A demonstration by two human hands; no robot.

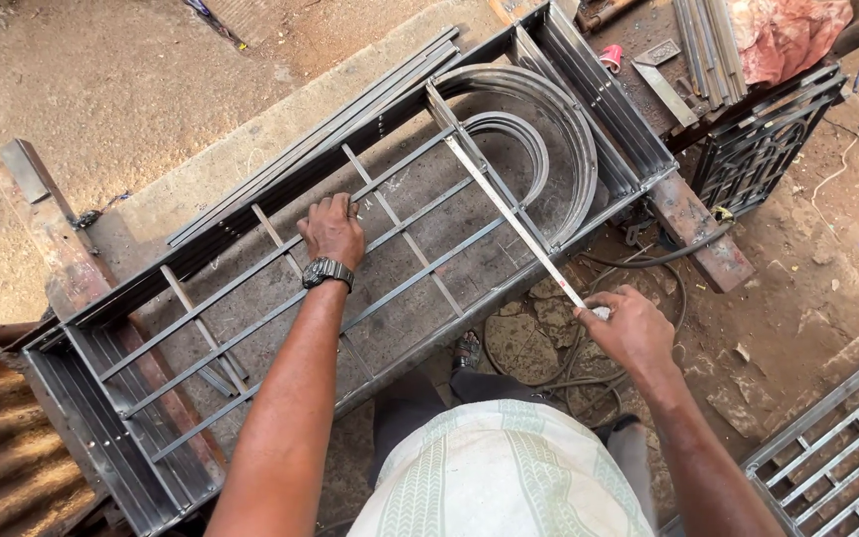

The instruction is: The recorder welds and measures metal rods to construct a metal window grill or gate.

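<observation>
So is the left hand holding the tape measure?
No, the left hand rests on the frame's bars; the right hand holds the tape measure.

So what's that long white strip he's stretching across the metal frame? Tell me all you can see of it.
The tape looks like a measuring tape: a thin, flat, pale strip pulled out straight. It runs diagonally from the frame's far bar, beside the curved arches, down past the near edge to the right hand, which pinches its end. It lies across the bars. The left hand rests on a bar, apart from it.
</observation>
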